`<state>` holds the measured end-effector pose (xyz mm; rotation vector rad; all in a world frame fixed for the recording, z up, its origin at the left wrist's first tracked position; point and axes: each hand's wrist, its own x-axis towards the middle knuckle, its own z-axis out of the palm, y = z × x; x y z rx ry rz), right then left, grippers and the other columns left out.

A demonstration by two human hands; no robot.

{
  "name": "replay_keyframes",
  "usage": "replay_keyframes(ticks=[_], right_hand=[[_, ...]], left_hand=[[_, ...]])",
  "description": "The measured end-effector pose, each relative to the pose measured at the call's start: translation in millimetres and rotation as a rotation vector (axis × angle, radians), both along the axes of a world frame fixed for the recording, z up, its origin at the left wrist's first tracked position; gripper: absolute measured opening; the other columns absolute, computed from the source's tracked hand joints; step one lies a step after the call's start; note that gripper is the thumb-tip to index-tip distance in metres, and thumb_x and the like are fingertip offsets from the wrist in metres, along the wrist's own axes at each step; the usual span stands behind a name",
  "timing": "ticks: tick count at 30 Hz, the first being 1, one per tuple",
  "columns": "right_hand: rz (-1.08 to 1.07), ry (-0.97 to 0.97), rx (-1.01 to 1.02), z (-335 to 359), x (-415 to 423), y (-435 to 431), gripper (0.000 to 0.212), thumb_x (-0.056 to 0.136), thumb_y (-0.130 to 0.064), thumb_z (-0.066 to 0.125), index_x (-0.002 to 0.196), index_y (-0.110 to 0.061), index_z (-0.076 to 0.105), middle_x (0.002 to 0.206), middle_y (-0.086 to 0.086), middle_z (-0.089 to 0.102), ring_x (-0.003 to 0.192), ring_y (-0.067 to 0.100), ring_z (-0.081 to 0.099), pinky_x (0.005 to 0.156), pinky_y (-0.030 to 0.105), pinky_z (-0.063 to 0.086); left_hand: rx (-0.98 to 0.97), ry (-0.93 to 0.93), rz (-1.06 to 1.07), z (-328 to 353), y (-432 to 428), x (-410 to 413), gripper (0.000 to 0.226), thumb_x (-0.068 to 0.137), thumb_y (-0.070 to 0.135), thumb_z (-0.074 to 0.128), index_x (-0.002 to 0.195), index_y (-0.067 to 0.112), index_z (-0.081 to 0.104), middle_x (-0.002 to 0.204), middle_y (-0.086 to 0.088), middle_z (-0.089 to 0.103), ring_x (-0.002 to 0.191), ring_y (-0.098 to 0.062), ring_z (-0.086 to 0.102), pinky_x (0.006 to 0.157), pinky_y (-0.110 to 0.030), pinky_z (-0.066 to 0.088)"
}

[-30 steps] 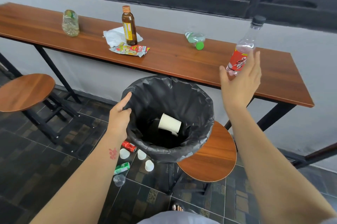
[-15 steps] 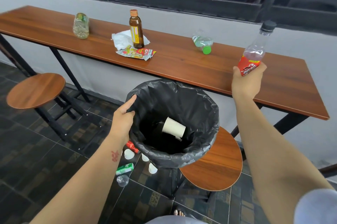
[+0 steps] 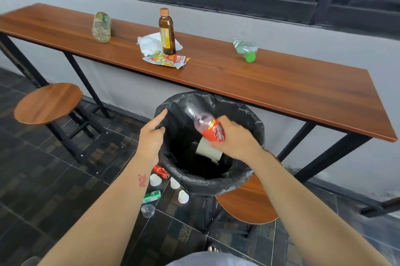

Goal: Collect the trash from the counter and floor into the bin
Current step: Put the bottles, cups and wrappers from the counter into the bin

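Over the bin's [image 3: 216,181] open mouth, a red-labelled bottle [image 3: 206,125] is gripped by the right hand [image 3: 233,138]; the left rim is pinched by the left hand [image 3: 151,135].

I've got the red-label bottle [image 3: 206,125] tipped neck-first toward 11 o'clock over the bin [image 3: 255,127], which is lined with a black bag and has a paper cup [image 3: 208,149] lying inside. On the counter [image 3: 281,90] at 12: a brown bottle [image 3: 167,31] upright, a clear jar [image 3: 101,27] and a green-cap bottle [image 3: 245,49] on their sides, a wrapper [image 3: 166,60]. Cans and cups sit on the floor at 7.
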<state>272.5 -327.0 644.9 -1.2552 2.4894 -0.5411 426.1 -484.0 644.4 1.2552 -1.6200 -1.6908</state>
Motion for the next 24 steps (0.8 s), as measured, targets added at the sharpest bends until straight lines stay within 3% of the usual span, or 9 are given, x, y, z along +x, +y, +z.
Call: replay_keyframes(ticks=[4,8,11,13,16,18,20,22,24], right_hand=[[0.127,0.041,0.383,-27,7,-13,0.071,0.076,-0.042,0.075,0.131,-0.019,0.037,0.121,0.01,0.058,0.108,0.032,0.059,0.084,0.039,0.048],[0.206,0.131,0.641,-46,13,-20,0.065,0.081,-0.029,0.069,0.138,-0.017,0.038,0.124,0.01,0.059,0.108,0.031,0.06,0.08,0.036,0.049],[0.225,0.136,0.714,-50,14,-21,0.057,0.085,-0.025,0.064,0.136,-0.015,0.041,0.124,0.011,0.058,0.108,0.03,0.061,0.078,0.034,0.048],[0.221,0.11,0.727,-53,12,-21,0.052,0.086,-0.023,0.062,0.134,-0.015,0.045,0.122,0.01,0.06,0.104,0.029,0.061,0.077,0.034,0.048],[0.214,0.065,0.769,-54,9,-19,0.051,0.085,-0.024,0.064,0.134,-0.021,0.052,0.122,0.007,0.061,0.103,0.027,0.062,0.077,0.032,0.047],[0.201,0.049,0.743,-52,7,-16,0.055,0.083,-0.03,0.067,0.136,-0.025,0.052,0.125,0.005,0.061,0.104,0.026,0.062,0.075,0.03,0.046],[0.163,0.039,0.605,-43,5,-12,0.061,0.083,-0.038,0.068,0.14,-0.029,0.046,0.128,0.005,0.058,0.109,0.027,0.06,0.08,0.033,0.048],[0.125,0.042,0.417,-29,2,-11,0.063,0.085,-0.043,0.066,0.142,-0.035,0.04,0.137,0.004,0.054,0.117,0.029,0.056,0.092,0.039,0.049],[0.108,0.077,0.228,-13,-3,-14,0.062,0.088,-0.045,0.062,0.144,-0.037,0.037,0.152,0.0,0.04,0.136,0.024,0.042,0.107,0.043,0.041]], left_hand=[[0.012,0.044,0.0,3,3,2,0.054,0.099,-0.006,0.041,0.133,0.032,0.06,0.145,0.01,0.046,0.124,-0.007,0.044,0.104,-0.024,0.031],[-0.012,0.024,0.011,3,5,2,0.053,0.1,-0.003,0.041,0.134,0.033,0.059,0.145,0.008,0.045,0.135,-0.015,0.039,0.108,-0.028,0.03],[-0.022,0.014,0.015,1,4,3,0.051,0.101,0.0,0.042,0.134,0.035,0.058,0.143,0.008,0.045,0.134,-0.017,0.039,0.109,-0.031,0.031],[-0.014,0.014,0.016,1,3,3,0.051,0.101,0.0,0.042,0.133,0.036,0.058,0.139,0.009,0.047,0.122,-0.009,0.046,0.105,-0.028,0.033],[-0.016,0.013,0.02,-1,3,5,0.05,0.101,0.0,0.042,0.133,0.035,0.059,0.116,0.016,0.052,0.087,0.005,0.047,0.089,-0.02,0.038],[0.002,0.022,0.017,-3,4,6,0.051,0.101,-0.001,0.041,0.134,0.034,0.059,0.131,0.012,0.05,0.111,-0.002,0.049,0.099,-0.025,0.035],[0.008,0.026,0.017,-3,3,6,0.051,0.101,-0.001,0.041,0.133,0.033,0.059,0.146,0.008,0.044,0.134,-0.013,0.039,0.108,-0.031,0.029],[0.005,0.024,0.003,-1,3,4,0.05,0.101,0.0,0.041,0.133,0.034,0.059,0.149,0.008,0.042,0.139,-0.018,0.036,0.111,-0.034,0.028],[-0.008,0.012,-0.013,0,2,3,0.049,0.102,0.002,0.042,0.133,0.036,0.059,0.15,0.008,0.042,0.139,-0.019,0.036,0.111,-0.035,0.03]])
